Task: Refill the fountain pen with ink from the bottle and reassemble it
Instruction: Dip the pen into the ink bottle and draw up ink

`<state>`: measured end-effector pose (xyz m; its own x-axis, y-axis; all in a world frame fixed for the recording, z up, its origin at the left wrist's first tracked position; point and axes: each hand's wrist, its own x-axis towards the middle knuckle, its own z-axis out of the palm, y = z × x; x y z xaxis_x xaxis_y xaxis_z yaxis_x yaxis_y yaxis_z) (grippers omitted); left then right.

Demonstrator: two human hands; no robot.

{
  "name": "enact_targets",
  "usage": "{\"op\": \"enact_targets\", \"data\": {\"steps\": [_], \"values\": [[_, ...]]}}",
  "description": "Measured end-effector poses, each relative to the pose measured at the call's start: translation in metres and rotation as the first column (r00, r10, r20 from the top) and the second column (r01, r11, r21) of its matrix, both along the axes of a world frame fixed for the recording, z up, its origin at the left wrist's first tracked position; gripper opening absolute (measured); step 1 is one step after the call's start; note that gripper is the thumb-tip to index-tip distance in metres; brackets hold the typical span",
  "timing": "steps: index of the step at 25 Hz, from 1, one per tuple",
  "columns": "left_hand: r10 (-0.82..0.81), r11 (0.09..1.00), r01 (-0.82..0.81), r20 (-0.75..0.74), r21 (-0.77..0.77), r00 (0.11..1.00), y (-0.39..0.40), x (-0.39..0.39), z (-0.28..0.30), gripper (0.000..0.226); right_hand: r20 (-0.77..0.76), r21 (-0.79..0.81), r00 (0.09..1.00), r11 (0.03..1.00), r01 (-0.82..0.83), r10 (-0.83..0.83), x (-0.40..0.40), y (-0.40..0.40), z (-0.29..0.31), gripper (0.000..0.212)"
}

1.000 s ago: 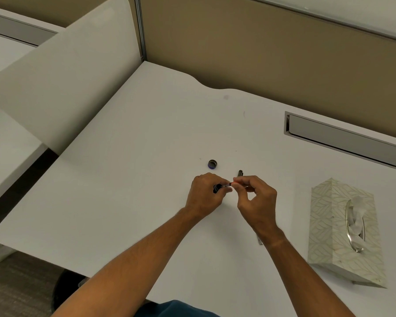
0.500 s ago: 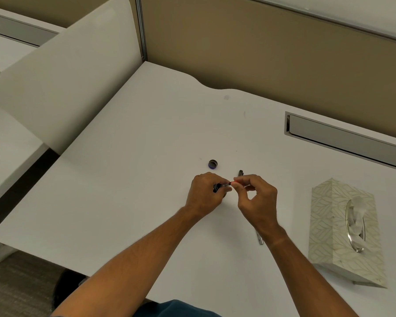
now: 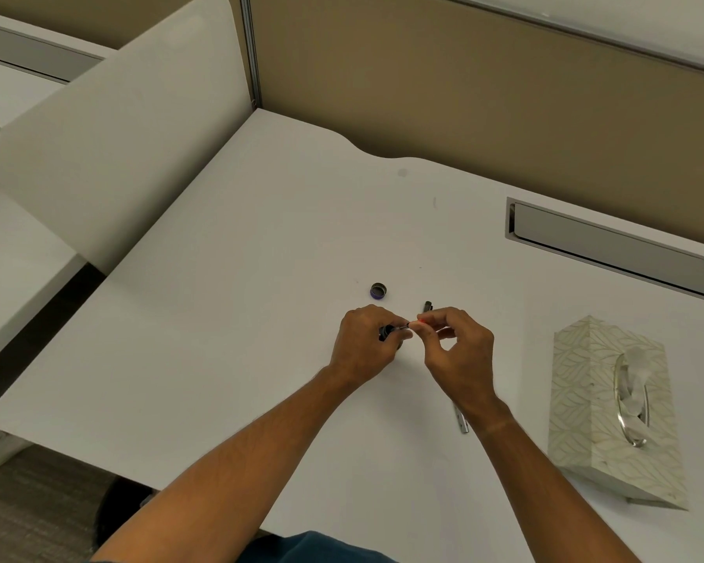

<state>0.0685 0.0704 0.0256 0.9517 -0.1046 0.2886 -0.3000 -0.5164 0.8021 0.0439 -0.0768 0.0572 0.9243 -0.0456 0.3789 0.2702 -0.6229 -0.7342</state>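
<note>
1. Head view: left hand (image 3: 364, 343) curls around a small dark pen part (image 3: 387, 332), which lies in its fingers.
2. Right hand (image 3: 456, 351) pinches a thin piece at the part's right end; which piece cannot be told.
3. Bottle cap (image 3: 378, 290) lies just beyond the left hand.
4. Tissue box (image 3: 610, 404) sits right of the right hand on the desk (image 3: 220, 319).

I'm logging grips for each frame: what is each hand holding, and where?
Left hand grips the pen's dark front section; right hand pinches the thin part's other end. Finer detail cannot be told.
</note>
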Motion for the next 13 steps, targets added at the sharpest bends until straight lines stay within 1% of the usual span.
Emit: {"op": "enact_targets", "data": {"steps": [3, 4, 7, 10, 13], "values": [[0.000, 1.000, 0.001, 0.006, -0.003, 1.000, 0.0002, 0.0008, -0.0005, 0.017, -0.010, 0.037, 0.999, 0.998, -0.050, 0.050, -0.0030, 0.0003, -0.0002, 0.025], [-0.001, 1.000, 0.001, 0.007, -0.005, 1.000, -0.0001, 0.0009, -0.0002, 0.017, 0.000, 0.031, 0.998, 0.998, -0.062, 0.062, -0.0032, -0.0002, -0.0007, 0.025], [-0.004, 1.000, 0.004, 0.020, 0.004, 1.000, -0.0001, 0.0012, 0.0008, 0.016, 0.028, -0.009, 0.999, 0.999, -0.040, 0.041, -0.0022, -0.0011, -0.0016, 0.016], [-0.008, 1.000, 0.008, 0.016, -0.001, 1.000, 0.0000, 0.0008, 0.0009, 0.016, -0.008, 0.009, 1.000, 1.000, 0.008, -0.008, -0.0020, 0.0005, -0.0014, 0.012], [-0.008, 1.000, 0.008, 0.016, -0.020, 1.000, 0.0003, 0.0008, 0.0004, 0.016, -0.023, 0.051, 0.999, 0.998, -0.030, 0.031, -0.0050, 0.0018, -0.0023, 0.027]]}}
